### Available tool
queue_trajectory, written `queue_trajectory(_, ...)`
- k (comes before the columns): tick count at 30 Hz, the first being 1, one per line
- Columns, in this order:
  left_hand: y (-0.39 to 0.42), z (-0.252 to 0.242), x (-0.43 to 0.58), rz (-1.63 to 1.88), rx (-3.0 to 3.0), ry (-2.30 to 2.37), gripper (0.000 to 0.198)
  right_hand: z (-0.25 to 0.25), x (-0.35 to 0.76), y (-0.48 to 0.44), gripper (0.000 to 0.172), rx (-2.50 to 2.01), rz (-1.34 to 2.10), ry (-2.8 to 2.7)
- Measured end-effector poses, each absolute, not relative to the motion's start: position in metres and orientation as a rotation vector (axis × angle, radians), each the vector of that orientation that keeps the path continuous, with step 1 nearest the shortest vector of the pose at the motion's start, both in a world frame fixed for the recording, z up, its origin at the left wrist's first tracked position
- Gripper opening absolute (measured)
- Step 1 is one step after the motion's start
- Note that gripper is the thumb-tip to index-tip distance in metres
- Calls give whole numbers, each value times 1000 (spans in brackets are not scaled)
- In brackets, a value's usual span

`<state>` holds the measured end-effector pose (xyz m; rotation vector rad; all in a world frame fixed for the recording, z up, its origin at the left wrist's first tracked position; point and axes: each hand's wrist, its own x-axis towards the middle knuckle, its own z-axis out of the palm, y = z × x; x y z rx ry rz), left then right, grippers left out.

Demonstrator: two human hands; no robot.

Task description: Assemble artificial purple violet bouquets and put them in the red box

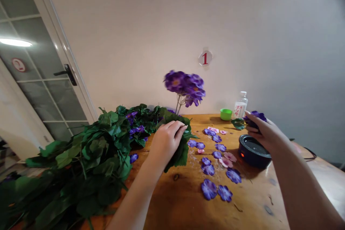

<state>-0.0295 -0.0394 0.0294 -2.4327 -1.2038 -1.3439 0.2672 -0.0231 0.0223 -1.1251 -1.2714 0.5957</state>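
Note:
My left hand (168, 138) is closed around the stem of an artificial flower bunch. Its purple blooms (184, 87) stand upright above the fist, slightly blurred, and green leaves (181, 154) hang below and beside the fingers. At the right, my right hand (262, 129) grips a purple artificial flower (255, 116) with a green leaf (238, 124) sticking out to the left. That hand is above a round dark-blue pot (254, 152) with a glowing orange light on its side. Loose purple petals (208, 189) and pink petals (226, 159) lie between the hands.
A big heap of artificial leaves (99, 151) with purple flowers covers the left of the wooden table (172, 201). A green cup (225, 114) and a clear bottle (240, 106) stand near the wall. A black cord (311, 153) runs behind my right forearm.

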Motion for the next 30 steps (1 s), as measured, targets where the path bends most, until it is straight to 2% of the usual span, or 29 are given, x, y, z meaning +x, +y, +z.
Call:
queue_trajectory(4,-42,30,-27,-1005,-2395,-1282,17,43,225,-44,27,-973,848,-1207)
queue_trajectory(7,-48,31,-21,-773,-2477,-1290,20,51,199,-60,19,-804,917,-1143)
queue_trajectory(10,-55,33,-18,-641,-2576,-1281,21,49,180,-74,18,-761,898,-1182)
queue_trajectory(17,-67,38,-23,-807,-2717,-1196,20,39,166,-75,15,-945,538,-1447)
queue_trajectory(30,-69,40,-28,-920,-2673,-1128,20,39,171,-73,19,-923,675,-1396)
